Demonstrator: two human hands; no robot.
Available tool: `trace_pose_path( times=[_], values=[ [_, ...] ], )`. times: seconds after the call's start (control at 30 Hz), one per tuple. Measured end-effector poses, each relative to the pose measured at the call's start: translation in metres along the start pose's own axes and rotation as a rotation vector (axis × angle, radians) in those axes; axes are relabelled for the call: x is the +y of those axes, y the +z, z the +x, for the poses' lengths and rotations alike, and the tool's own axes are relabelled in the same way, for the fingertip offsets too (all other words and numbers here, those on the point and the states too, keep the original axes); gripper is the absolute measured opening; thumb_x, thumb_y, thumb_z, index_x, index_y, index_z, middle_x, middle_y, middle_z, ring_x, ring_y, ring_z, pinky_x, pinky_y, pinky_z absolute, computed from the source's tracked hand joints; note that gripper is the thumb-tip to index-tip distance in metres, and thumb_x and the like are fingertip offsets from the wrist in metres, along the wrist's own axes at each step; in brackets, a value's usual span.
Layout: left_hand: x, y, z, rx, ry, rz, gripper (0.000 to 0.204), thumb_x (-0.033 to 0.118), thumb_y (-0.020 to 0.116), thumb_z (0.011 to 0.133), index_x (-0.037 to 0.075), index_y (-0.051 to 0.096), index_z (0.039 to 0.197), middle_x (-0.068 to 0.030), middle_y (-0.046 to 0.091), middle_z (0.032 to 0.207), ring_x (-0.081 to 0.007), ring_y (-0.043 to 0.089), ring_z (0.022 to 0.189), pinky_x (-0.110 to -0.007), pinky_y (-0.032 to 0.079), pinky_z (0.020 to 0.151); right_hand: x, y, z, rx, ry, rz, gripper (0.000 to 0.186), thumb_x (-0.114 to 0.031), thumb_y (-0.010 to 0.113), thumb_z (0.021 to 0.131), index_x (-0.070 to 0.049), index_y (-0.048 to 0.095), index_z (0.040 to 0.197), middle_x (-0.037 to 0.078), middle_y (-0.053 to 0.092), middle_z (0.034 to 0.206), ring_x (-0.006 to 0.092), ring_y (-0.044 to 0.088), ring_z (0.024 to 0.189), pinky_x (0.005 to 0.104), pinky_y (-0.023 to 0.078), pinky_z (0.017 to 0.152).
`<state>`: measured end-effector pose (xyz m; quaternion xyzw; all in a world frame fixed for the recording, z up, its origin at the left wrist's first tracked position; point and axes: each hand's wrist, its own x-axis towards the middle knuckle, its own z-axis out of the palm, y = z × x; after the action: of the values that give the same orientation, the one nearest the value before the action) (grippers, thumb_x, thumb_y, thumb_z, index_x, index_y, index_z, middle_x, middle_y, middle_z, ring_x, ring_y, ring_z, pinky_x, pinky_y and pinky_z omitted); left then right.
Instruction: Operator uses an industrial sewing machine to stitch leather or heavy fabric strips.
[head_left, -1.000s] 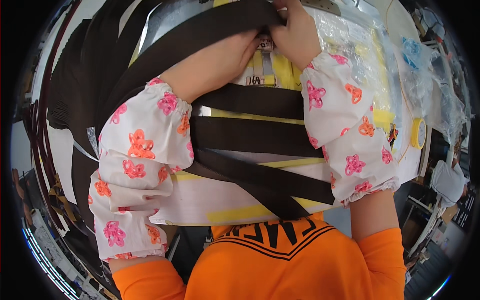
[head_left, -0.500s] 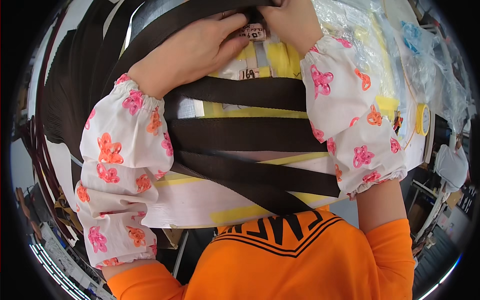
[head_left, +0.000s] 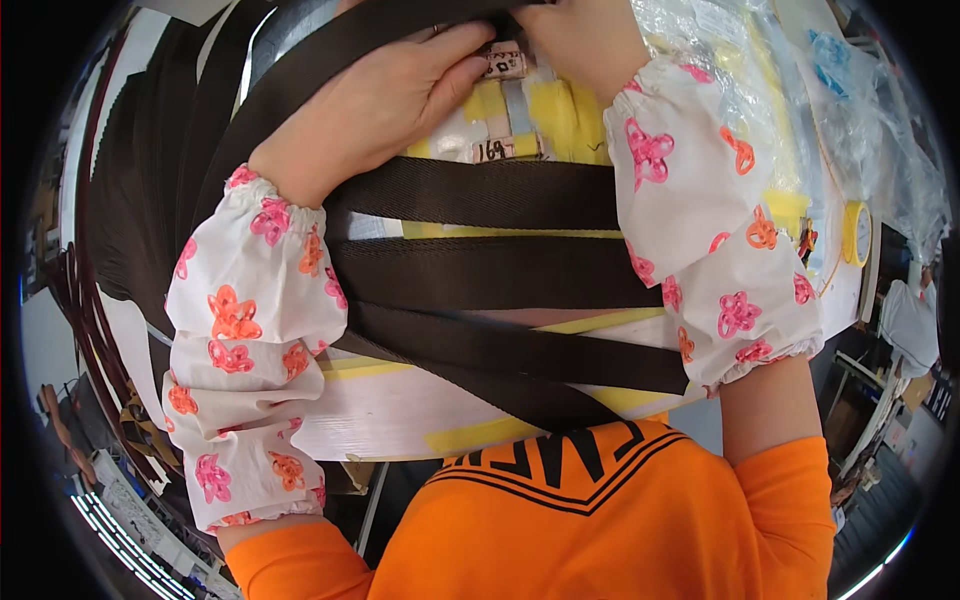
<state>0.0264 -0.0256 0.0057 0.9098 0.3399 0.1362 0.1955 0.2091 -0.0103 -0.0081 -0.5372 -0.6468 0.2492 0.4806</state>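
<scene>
Upper dark strap (head_left: 322,68) was slanted up-right, laid along the left hand (head_left: 365,110); right hand (head_left: 592,45) was partly cropped. Neither grip could be made out, tbh.

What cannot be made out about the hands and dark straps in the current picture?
All in the head view:
Right hand: fingertips lost at the upper edge.
Left hand: some fingers hidden under the upper strap.
Lower straps: left continuations hidden behind the left sleeve.
</scene>
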Motion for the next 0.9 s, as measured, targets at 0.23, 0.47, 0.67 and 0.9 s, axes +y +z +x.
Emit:
trace_pose_path(
  times=[0.23,0.47,0.67,0.9],
  values=[
    [0.015,-0.016,0.017,-0.168,0.001,-0.02,0.024,0.013,0.05,0.087,0.001,0.052,0.107,-0.0224,0.057,0.097,-0.0367,0.058,0.083,-0.039,0.047,0.072,0.011,-0.008,-0.009,-0.007,0.081,0.06,0.019,-0.005,0.063,0.075,0.007,0.055,0.088,0.013,0.06,0.068,0.0162,0.058,0.061,0.0279,0.045,0.057],
    [-0.018,0.004,0.001,0.038,0.123,0.06,0.039,0.028,0.057,0.085,0.009,0.051,0.118,-0.0147,0.049,0.124,-0.0326,0.053,0.105,-0.036,0.043,0.088,-0.003,-0.02,-0.033,-0.277,0.154,-0.012,0.04,-0.005,0.062,0.079,0.001,0.055,0.118,0.012,0.062,0.084,0.0144,0.058,0.069,0.0255,0.046,0.062],
    [-0.01,0.005,0.007,0.1,0.184,0.263,0.026,0.024,0.056,0.084,0.007,0.054,0.104,-0.0125,0.058,0.091,-0.0323,0.056,0.082,-0.039,0.045,0.07,0.011,-0.003,-0.04,-0.071,-0.398,-0.282,0.032,-0.004,0.052,0.076,0.0,0.057,0.108,0.021,0.063,0.088,0.0372,0.06,0.077,0.0406,0.048,0.07],
    [0.038,-0.017,-0.002,-0.017,-0.027,0.245,0.011,0.012,0.057,0.076,0.001,0.054,0.078,-0.0115,0.059,0.07,-0.0297,0.059,0.071,-0.041,0.046,0.061,-0.017,0.011,-0.047,-0.165,-0.459,-1.097,0.035,-0.011,0.056,0.074,-0.001,0.059,0.107,0.011,0.059,0.113,0.0204,0.056,0.09,0.0312,0.043,0.071]
  ],
)
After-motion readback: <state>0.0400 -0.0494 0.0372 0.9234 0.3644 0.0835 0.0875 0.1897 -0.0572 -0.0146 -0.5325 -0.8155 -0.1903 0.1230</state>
